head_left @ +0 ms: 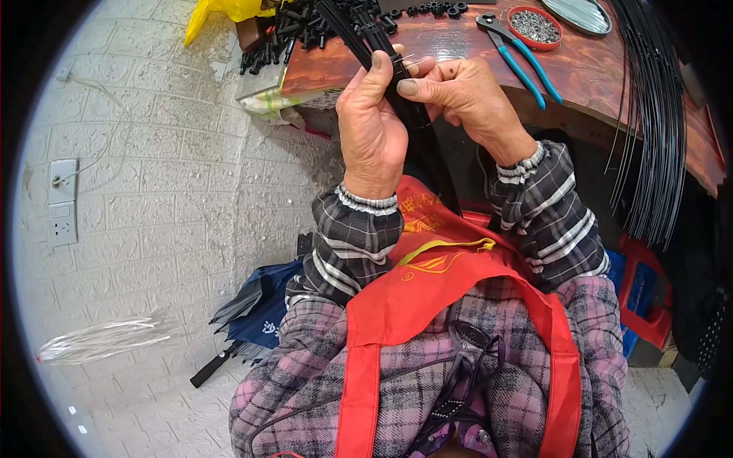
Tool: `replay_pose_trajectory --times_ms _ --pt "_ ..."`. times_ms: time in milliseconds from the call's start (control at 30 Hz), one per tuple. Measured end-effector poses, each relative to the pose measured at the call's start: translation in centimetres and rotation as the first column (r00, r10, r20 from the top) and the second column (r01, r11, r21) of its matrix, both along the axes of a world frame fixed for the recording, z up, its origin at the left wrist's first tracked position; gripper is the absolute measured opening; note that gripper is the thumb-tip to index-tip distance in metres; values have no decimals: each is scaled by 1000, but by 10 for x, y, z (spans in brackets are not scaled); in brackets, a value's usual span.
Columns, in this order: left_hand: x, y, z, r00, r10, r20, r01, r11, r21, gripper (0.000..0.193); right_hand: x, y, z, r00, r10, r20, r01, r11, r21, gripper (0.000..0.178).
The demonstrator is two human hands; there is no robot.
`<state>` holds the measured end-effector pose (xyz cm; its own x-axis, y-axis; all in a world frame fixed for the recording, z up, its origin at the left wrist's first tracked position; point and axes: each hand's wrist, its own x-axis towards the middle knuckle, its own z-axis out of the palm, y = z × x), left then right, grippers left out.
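A long black folded umbrella (413,113), its thin ribs fanning out at the far end, runs slantwise from the table edge toward my lap. My left hand (372,130) is closed around it, thumb pointing up along the side. From the right, my right hand (466,95) pinches with thumb and fingers against the same shaft. What lies between those fingertips is too small to make out. A short pale wire end (408,56) sticks out just above them. The umbrella's lower part disappears behind my red apron (427,282).
Black plastic pieces (286,34) lie heaped at the table's far left, near a yellow bag (210,17). Blue-handled pliers (521,65) rest beside a red dish (534,29) of small metal parts. Long black rods (657,130) overhang the right edge. A dark blue umbrella (263,305) leans at left.
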<state>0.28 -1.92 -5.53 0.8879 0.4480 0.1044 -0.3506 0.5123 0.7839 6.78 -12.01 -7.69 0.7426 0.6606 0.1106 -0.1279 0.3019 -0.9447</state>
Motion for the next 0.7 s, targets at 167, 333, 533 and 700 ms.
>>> replay_pose_trajectory --times_ms 167,333,533,700 --pt "-1 0 0 999 -40 22 41 999 -23 25 -1 -2 3 998 21 -57 -20 1000 20 29" --pt "1 0 -1 996 -84 -39 81 994 -73 27 6 0 -5 987 72 -146 -66 997 49 27" --pt "0 2 2 989 -117 -95 109 990 -85 27 3 -4 1 994 51 -94 -53 998 -22 26" --pt "0 8 -4 989 -132 -69 125 988 -94 27 0 -5 4 999 30 -40 -30 999 -14 30"
